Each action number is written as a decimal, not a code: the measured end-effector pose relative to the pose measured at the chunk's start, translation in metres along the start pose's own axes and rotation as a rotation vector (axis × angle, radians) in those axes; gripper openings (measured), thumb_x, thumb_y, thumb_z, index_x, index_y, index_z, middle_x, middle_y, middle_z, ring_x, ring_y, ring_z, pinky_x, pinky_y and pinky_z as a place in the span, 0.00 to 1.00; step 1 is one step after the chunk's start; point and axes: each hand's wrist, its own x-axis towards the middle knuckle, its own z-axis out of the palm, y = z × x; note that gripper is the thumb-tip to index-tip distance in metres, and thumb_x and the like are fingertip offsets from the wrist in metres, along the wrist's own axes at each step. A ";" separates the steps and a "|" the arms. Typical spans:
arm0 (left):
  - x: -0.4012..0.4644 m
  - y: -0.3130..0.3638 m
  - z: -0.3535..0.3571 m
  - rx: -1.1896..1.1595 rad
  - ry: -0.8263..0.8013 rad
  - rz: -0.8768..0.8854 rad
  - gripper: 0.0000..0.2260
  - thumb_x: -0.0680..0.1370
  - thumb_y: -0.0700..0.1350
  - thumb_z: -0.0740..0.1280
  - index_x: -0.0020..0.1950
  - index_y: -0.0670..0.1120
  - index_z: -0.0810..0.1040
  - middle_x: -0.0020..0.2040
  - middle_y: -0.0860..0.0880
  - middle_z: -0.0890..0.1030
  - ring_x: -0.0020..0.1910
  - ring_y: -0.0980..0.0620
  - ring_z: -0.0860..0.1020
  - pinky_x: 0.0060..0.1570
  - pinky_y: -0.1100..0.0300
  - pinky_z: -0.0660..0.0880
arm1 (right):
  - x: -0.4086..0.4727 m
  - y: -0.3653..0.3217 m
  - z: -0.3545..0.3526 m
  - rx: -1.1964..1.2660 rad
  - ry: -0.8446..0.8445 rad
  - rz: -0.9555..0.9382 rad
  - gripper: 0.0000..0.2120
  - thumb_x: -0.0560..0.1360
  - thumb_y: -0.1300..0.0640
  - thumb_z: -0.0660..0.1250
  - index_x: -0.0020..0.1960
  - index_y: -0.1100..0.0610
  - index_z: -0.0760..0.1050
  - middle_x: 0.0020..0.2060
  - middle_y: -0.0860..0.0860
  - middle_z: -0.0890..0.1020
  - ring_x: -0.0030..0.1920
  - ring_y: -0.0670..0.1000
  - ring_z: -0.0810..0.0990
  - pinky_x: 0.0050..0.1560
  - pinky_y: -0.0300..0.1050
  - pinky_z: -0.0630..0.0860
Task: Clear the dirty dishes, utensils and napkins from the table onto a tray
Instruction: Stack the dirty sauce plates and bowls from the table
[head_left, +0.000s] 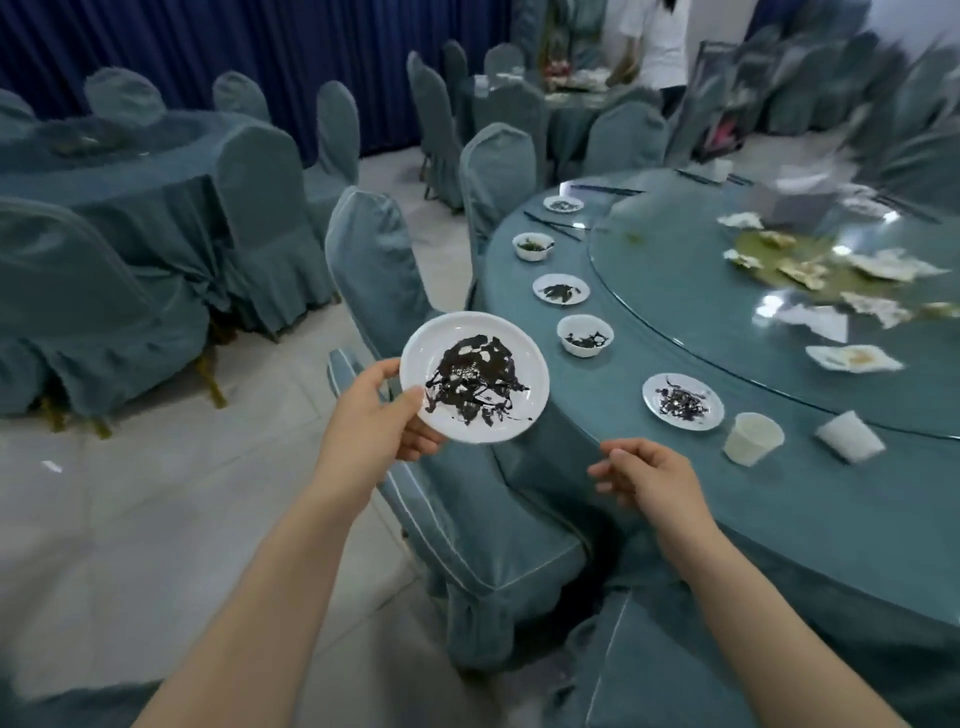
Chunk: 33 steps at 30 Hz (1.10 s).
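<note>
Left hand (382, 415) is pinching a white plate (474, 376) by its near rim, thumb on top, fingers underneath; the plate is hanging off the table, over a covered chair (467, 525), and is carrying a black smear. Right hand (649, 480) is hovering empty just off the table edge (779, 519), fingers loosely curled, gripping nothing.

Sitting along the table rim, near to far: 2 white paper cups, one upright (753, 438), one lying on its side (849, 436); smeared plate (682, 401); bowl (585, 335); plate (561, 288); bowl (533, 245); plate (563, 203). That is making 3 plates and 2 bowls on the cloth, 4 plates counting the held one. Dark chopsticks (553, 225) are lying between the two farthest dishes, more further round; count is unclear through blur.

Glass turntable (675, 291) is holding crumpled napkins (852, 358), several, too blurred to count.

Second person (657, 41) is standing at a far table.
</note>
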 end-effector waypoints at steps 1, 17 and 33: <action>0.015 0.002 0.004 -0.007 -0.019 0.011 0.10 0.80 0.41 0.60 0.58 0.54 0.70 0.30 0.44 0.83 0.25 0.52 0.80 0.22 0.65 0.72 | 0.012 0.001 0.002 0.012 0.018 0.029 0.07 0.77 0.63 0.61 0.46 0.56 0.78 0.34 0.52 0.85 0.29 0.47 0.79 0.29 0.38 0.70; 0.239 -0.009 0.080 0.032 -0.487 -0.058 0.10 0.80 0.41 0.62 0.53 0.57 0.73 0.28 0.42 0.82 0.23 0.50 0.78 0.21 0.65 0.72 | 0.143 0.059 0.012 0.042 0.455 0.408 0.04 0.75 0.65 0.63 0.47 0.59 0.76 0.34 0.50 0.84 0.30 0.48 0.79 0.23 0.32 0.68; 0.284 -0.034 0.170 0.180 -0.567 -0.128 0.10 0.80 0.39 0.62 0.53 0.54 0.73 0.27 0.42 0.81 0.22 0.51 0.77 0.21 0.65 0.71 | 0.254 0.098 -0.068 0.316 0.681 0.617 0.15 0.75 0.48 0.66 0.41 0.60 0.73 0.33 0.56 0.84 0.29 0.54 0.81 0.21 0.35 0.68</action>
